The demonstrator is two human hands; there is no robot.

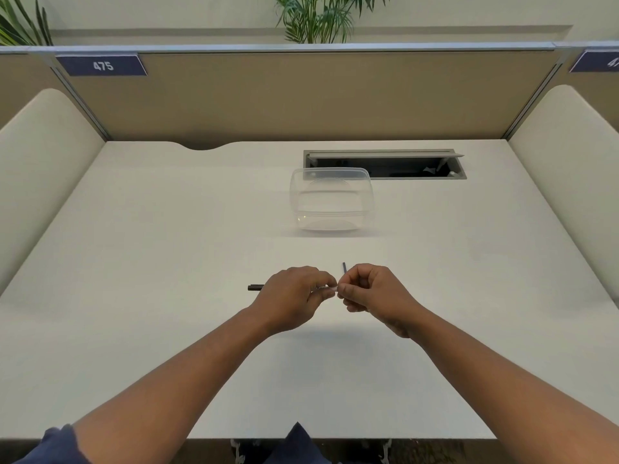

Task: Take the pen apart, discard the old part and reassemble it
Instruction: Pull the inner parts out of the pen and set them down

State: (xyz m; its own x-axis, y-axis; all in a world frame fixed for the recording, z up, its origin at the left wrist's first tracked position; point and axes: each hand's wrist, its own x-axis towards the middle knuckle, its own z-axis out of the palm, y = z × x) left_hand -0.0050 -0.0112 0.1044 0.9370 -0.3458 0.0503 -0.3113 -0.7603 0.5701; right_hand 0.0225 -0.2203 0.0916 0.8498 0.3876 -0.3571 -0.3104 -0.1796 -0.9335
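Hands (335,296) on pen (256,288); sign (102,65) "475"

A slim black pen (256,288) lies level above the desk, its right part hidden by fingers.

We see two bare forearms and a short dark blue sleeve (55,443) on the left arm.

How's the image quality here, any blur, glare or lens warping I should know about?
Head view: wide-angle bending bows the desk edges and partition; lighting is soft, with faint shadows under the clear container; the pen between left hand and right hand is small, details unclear.
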